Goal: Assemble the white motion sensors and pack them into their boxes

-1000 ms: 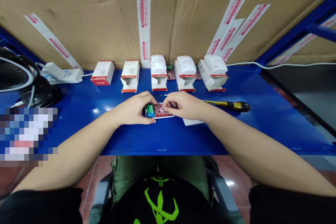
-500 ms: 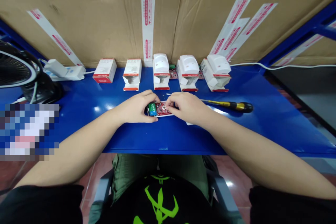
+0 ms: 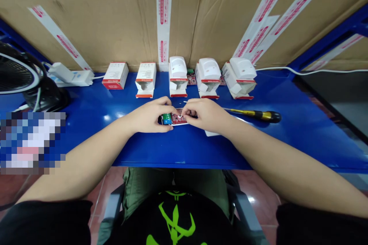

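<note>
A red circuit board (image 3: pixel 176 119) with a green block at its left end sits in a shallow white casing on the blue table. My left hand (image 3: pixel 151 116) grips the casing's left end, thumb at the near edge and fingers along the far side, with one fingertip over the board. My right hand (image 3: pixel 204 115) is closed in a pinch at a small round part (image 3: pixel 179 116) on the board; whatever is between the fingertips is too small to tell. Behind the right hand lies a screwdriver (image 3: pixel 263 116) with a black and yellow handle. Partly under the right wrist is a white piece (image 3: pixel 212 133).
Several white-and-red boxes (image 3: pixel 145 74) stand in a row at the back, three topped by white domed detectors (image 3: pixel 209 68). More red circuit boards (image 3: pixel 191 80) show between them. A black fan (image 3: pixel 43 92) and a power strip (image 3: pixel 82 78) are at left. Cardboard (image 3: pixel 115 19) walls the back.
A finger of my left hand has reached further right over the board. My right hand keeps its pinch at the round part. The view has shifted slightly.
</note>
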`<state>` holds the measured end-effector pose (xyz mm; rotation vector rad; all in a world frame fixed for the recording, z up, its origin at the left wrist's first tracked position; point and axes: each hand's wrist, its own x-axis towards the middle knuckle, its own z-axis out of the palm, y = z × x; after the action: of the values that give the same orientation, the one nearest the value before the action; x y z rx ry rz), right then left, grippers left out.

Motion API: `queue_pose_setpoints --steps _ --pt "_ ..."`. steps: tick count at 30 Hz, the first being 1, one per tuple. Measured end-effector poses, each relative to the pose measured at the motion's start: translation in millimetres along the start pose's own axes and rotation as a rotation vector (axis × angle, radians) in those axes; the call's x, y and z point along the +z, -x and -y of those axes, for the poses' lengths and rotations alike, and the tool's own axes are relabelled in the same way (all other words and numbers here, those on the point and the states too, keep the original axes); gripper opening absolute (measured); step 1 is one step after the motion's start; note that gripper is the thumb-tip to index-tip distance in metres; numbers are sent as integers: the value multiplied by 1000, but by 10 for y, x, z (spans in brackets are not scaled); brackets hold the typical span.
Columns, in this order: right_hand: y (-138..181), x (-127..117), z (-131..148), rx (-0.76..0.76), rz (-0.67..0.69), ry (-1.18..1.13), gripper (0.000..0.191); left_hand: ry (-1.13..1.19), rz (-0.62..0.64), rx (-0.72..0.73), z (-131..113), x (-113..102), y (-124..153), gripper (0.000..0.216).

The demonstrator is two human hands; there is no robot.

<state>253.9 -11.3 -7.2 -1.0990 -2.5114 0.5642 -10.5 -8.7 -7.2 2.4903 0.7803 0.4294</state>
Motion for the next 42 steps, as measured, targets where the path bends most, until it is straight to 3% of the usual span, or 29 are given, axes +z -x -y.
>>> queue_pose_setpoints --steps 7,15,26,35,42 --pt "-44 28 57 75 16 44 7 11 10 3 -3 -7 -11 37" --pt "-57 89 -24 60 -40 -79 9 33 14 -4 -13 -22 0 40" --pt "-86 24 45 220 21 -176 8 17 21 -10 2 -18 -9 42" --pt "-88 -28 41 192 73 -201 11 2 6 23 13 -4 -19 40" --pt "-83 -5 -3 76 23 -180 13 5 -5 52 36 7 -10 41"
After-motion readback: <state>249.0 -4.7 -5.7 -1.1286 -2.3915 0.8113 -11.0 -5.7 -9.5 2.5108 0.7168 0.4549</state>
